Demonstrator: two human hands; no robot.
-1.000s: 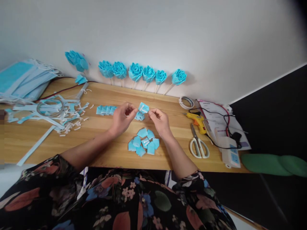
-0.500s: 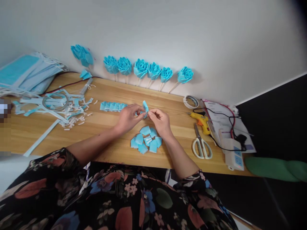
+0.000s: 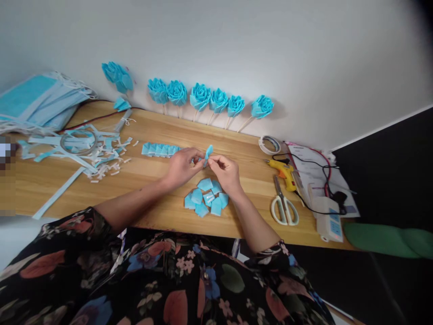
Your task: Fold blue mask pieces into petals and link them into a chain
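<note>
Left hand and right hand together pinched blue piece; loose pieces lay on hands' near side, scissors rightward.

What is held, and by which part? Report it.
A small folded light-blue cloth-like piece, pinched near its lower end by the bare left hand and bare right hand.

My fingertips are covering the lower part of the small blue piece; my left hand is hiding part of the pleated blue row. Far left of my grip, masks are running out of view; far right, a green object is too. Print on the paper right of my grip is appearing illegibly small.
</note>
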